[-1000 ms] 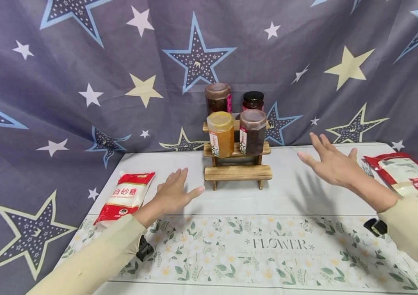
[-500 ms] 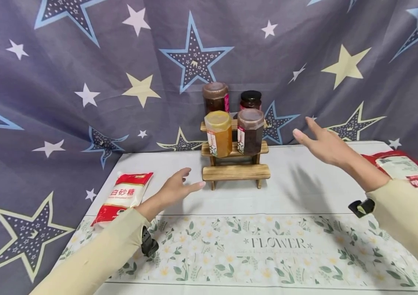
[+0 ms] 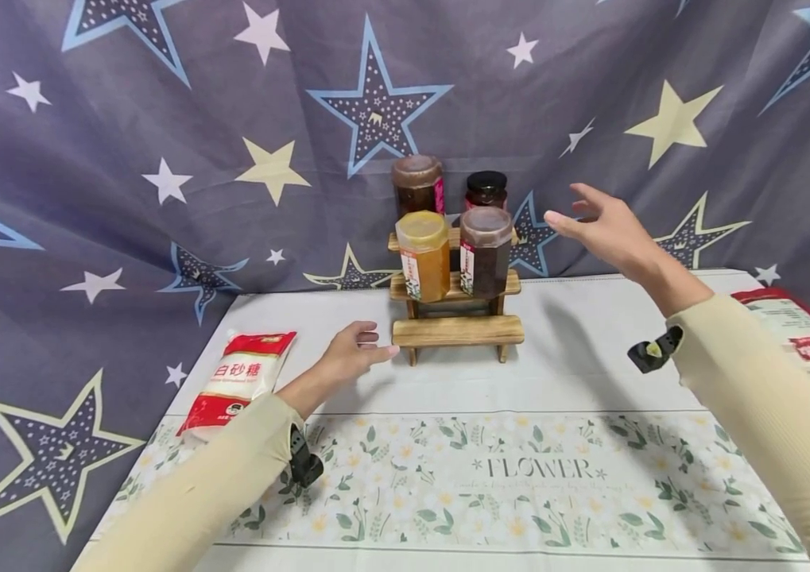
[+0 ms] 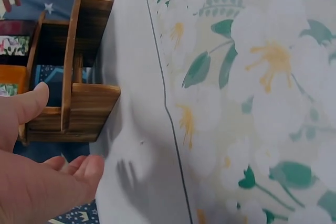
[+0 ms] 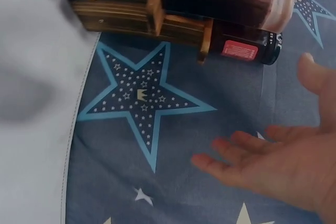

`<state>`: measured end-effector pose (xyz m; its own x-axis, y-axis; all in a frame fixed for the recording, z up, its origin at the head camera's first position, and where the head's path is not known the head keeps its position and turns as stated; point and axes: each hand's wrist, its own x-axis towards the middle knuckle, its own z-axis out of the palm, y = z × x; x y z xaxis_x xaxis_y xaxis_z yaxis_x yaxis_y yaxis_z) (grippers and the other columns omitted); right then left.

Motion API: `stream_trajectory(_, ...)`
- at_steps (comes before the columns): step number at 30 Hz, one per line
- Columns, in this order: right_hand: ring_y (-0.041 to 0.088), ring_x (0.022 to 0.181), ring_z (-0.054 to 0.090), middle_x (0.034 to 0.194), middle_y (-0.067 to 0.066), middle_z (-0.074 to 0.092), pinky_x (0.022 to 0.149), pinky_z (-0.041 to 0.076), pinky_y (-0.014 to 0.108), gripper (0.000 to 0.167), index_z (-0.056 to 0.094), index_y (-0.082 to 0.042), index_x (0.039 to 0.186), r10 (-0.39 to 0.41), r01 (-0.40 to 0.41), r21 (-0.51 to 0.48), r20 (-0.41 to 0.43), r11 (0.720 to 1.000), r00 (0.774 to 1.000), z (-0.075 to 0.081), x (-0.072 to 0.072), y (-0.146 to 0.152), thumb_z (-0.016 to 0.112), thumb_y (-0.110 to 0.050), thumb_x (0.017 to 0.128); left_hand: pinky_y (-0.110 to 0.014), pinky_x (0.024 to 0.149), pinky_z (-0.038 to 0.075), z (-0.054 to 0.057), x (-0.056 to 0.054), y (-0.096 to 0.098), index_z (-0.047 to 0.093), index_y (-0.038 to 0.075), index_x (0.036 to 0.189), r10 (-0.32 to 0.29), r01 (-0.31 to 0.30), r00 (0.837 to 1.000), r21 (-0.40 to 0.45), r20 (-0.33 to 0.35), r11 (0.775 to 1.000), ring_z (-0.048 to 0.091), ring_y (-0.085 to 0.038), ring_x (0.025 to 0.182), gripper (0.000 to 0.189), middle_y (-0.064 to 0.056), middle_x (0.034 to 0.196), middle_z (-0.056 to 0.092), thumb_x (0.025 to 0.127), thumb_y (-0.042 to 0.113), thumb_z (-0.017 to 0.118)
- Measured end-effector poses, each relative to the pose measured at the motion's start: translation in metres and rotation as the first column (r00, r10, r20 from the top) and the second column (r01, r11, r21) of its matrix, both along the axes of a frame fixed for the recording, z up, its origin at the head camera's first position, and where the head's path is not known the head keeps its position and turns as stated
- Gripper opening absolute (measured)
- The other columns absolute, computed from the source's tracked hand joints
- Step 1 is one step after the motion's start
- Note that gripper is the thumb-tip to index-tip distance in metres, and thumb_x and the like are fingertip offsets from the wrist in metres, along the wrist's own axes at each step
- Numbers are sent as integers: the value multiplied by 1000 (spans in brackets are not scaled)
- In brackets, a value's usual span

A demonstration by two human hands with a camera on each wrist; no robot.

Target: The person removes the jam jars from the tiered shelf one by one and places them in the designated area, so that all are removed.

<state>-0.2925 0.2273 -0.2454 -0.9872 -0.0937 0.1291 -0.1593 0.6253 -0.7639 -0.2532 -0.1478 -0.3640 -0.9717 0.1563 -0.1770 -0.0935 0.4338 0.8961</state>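
Observation:
A three-step wooden rack (image 3: 458, 330) stands at the back of the table with jars on its upper two steps. On the middle step are a jar of amber honey (image 3: 424, 258) and a dark-filled jar (image 3: 485, 254). Behind them stand a brown-lidded jar (image 3: 416, 184) and a black-lidded jar (image 3: 486, 191). My left hand (image 3: 349, 353) is beside the left end of the bottom step, thumb and fingers apart, holding nothing. Raised to the right of the jars, my right hand (image 3: 608, 226) is bare, its fingers spread toward the black-lidded jar (image 5: 244, 45).
A red and white bag of sugar (image 3: 238, 377) lies on the left of the table. At the right edge rests another red and white bag (image 3: 798, 334), partly behind my right sleeve. A starry curtain (image 3: 290, 95) hangs close behind the rack.
My right hand has risen and moved left toward the jars. My left hand has shifted slightly at the rack's left end, its fingers bending a little. The jars have stayed in place.

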Motion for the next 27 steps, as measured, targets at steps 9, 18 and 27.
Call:
stream_trajectory(9, 37, 138, 31, 153, 20, 28, 111, 29, 57, 86, 18, -17, 155, 13, -12, -131, 9, 991, 1000, 13, -21, -16, 61, -53, 89, -46, 101, 47, -6, -6, 9, 33, -2, 144, 33, -34, 999, 111, 12, 993, 48, -37, 125, 72, -25, 140, 43, 87, 13, 73)
stream_trajectory(18, 36, 135, 35, 154, 19, 28, 109, 34, 55, 86, 20, -18, 155, 18, -9, -260, 32, 965, 999, 13, -39, -33, 66, -47, 88, -42, 96, 51, -19, -10, 16, 29, -2, 146, 76, -74, 997, 216, -4, 974, 48, -37, 124, 76, -25, 138, 44, 84, 7, 73)
stream_trajectory(27, 30, 138, 33, 154, 17, 30, 111, 34, 50, 88, 16, -20, 155, 13, 10, -314, 71, 949, 997, 18, -51, -53, 68, -42, 88, -44, 93, 53, -27, -11, 25, 34, -2, 143, 104, -93, 994, 308, -20, 947, 56, -35, 114, 69, -25, 131, 50, 85, 3, 72)
